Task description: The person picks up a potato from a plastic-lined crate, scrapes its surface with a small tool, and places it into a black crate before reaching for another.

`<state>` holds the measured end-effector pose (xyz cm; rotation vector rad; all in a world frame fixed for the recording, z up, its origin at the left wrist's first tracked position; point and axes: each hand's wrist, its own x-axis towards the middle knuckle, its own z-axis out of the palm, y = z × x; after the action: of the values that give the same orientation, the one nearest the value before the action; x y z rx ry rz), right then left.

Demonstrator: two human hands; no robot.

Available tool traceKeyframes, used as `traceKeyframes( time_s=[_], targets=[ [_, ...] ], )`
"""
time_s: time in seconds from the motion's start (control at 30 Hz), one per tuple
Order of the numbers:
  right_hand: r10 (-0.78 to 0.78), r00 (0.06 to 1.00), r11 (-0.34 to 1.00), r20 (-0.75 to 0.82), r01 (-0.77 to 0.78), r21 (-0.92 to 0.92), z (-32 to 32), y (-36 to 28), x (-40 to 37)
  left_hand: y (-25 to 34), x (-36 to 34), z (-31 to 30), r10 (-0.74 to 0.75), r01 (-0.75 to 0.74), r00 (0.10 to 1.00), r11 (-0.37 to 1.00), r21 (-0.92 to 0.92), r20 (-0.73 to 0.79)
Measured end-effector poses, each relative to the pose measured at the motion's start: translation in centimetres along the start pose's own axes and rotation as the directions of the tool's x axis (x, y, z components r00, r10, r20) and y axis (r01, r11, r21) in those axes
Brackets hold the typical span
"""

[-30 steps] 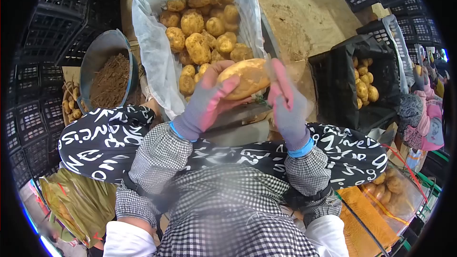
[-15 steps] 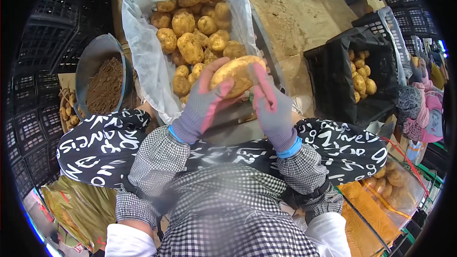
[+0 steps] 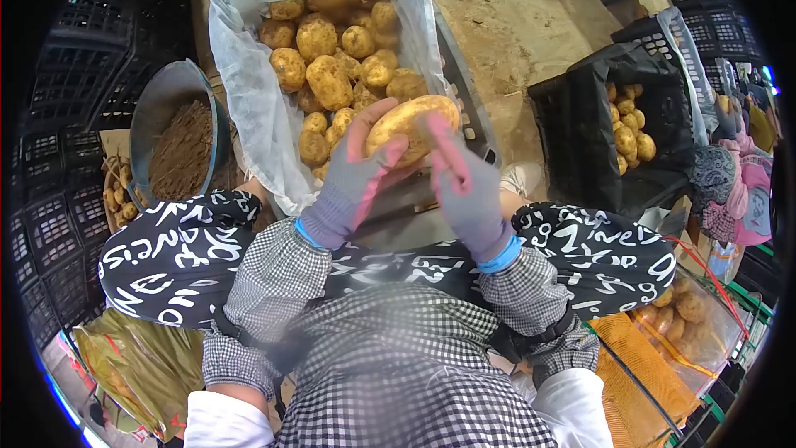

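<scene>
My left hand (image 3: 355, 174), in a grey and pink work glove, is closed around a large yellowish potato (image 3: 412, 129) smeared with brown soil. Against the potato's right side lie the fingers of my right hand (image 3: 467, 187), gloved the same way. They are stretched out, slightly blurred, and not wrapped round it. Just beyond both hands stands a crate lined with whitish plastic (image 3: 236, 66), with many soil-marked potatoes (image 3: 330, 83) inside. The potato is held over its near right corner.
At left is a bucket (image 3: 217, 129) of brown soil (image 3: 178, 158). A black-lined crate (image 3: 572, 145) with potatoes (image 3: 626, 133) stands at right. Stacked black crates (image 3: 79, 66) line the left side. Another person in pink (image 3: 750, 199) is at far right. Bagged potatoes (image 3: 680, 315) lie at lower right.
My right hand has slid a little left across the potato's face, its fingers lower and more over the skin. My left hand keeps its hold, almost unmoved.
</scene>
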<state>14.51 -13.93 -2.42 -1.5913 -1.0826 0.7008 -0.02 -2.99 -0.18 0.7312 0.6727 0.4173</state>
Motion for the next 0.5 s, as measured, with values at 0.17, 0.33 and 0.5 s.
traceKeyframes(
  time_s=[0.17, 0.33, 0.5],
  targets=[
    [0.082, 0.996, 0.993, -0.04, -0.079, 0.082, -0.1, -1.1, 0.6, -0.4, 0.1, -0.4, 0.057, -0.057, 0.998, 0.997, 0.059, 0.009],
    [-0.041, 0.999, 0.997, 0.017, 0.042, -0.058, 0.3, -0.8, 0.2, -0.3, -0.1, 0.0, 0.033, -0.033, 0.999, 0.999, 0.013, -0.013],
    [0.17, 0.979, 0.982, 0.11, -0.159, -0.099, 0.8, -2.0, -0.5, -0.9, 0.4, -0.6, 0.018, -0.015, 0.999, 0.999, -0.051, 0.044]
  ],
)
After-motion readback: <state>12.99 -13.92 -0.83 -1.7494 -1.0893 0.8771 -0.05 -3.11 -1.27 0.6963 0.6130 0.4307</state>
